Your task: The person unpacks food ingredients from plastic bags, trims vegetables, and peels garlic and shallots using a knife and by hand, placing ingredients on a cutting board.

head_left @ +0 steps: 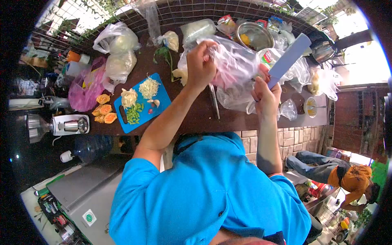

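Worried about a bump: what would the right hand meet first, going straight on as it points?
Probably the red-labelled packet just ahead of the right hand, though depth is unclear; the hand may pass above it.

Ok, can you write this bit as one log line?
left hand: gripping clear plastic bag | right hand: gripping blue knife | blue cutting board: chopped vegetables on it

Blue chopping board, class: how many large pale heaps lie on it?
2: one pale heap at left on the board, beside the green pieces; a second heap farther right. None looks hidden.
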### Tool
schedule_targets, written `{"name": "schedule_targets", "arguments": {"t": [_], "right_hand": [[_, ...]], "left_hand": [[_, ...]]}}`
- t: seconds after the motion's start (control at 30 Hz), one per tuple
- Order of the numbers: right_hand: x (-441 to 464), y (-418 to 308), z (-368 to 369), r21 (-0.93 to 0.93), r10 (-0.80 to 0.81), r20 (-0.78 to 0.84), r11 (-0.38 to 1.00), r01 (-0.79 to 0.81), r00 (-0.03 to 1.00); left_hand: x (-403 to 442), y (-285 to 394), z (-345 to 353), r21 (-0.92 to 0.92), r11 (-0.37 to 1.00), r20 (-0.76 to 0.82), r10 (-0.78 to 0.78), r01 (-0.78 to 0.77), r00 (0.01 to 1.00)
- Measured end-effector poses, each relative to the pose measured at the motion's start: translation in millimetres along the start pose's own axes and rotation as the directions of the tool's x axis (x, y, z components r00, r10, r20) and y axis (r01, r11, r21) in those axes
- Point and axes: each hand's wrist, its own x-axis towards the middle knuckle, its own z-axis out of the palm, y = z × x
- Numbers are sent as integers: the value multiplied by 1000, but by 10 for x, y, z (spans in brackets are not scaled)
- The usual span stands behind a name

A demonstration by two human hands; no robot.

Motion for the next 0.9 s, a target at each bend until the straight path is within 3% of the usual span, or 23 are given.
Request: {"name": "schedule_targets", "arguments": {"t": [0.1, 0.27, 0.37, 0.4, 0.43, 0.47, 0.5, 0.57, 0.63, 0.7, 0.77, 0.8, 0.83, 0.9], "right_hand": [[150, -108, -126, 56, -58, -41, 997, 61, 997], [234, 12, -482, 143, -17, 20, 990, 14, 1000], [184, 81, -570, 208, 33, 41, 977, -41, 999], [178, 114, -596, 197, 29, 61, 980, -40, 998], [165, 129, -627, 200, 29, 59, 979, -40, 998], [142, 139, -656, 192, 55, 57, 979, -65, 997], [125, 150, -679, 185, 82, 54, 979, -91, 995], [114, 180, -732, 181, 83, 55, 979, -92, 995], [119, 188, -755, 180, 88, 50, 979, -96, 995], [115, 185, -758, 170, 94, 58, 980, -103, 994], [101, 213, -754, 157, 105, 73, 981, -115, 992], [94, 256, -763, 111, 121, 87, 985, -131, 989], [88, 274, -752, 62, 140, 103, 987, -147, 985], [23, 278, -664, 30, 152, 137, 987, -158, 979]], "left_hand": [[191, -155, 252, -13, 1000, -94, -23, 22, 995], [215, -451, 581, 37, 994, -250, -86, 98, 964], [-37, -828, 784, 145, 926, -317, -291, 349, 903], [-56, -877, 846, 27, 940, -352, -311, 341, 883], [-85, -924, 903, 29, 940, -350, -309, 340, 884], [-134, -966, 954, -337, 824, -351, -559, 456, 751], [-114, -893, 974, -655, 581, -250, -770, 483, 587], [-15, -788, 988, -691, 554, -263, -791, 465, 552], [76, -760, 1004, -728, 567, -241, -739, 386, 629], [64, -761, 1046, -677, 614, -257, -714, 406, 651], [-96, -947, 1017, -257, 752, -12, -630, 607, 776], [-238, -1057, 982, 89, 873, -25, -479, 479, 877], [-284, -969, 901, 269, 902, 29, -359, 339, 933], [-475, -651, 733, 155, 930, 70, -347, 334, 935]]}}
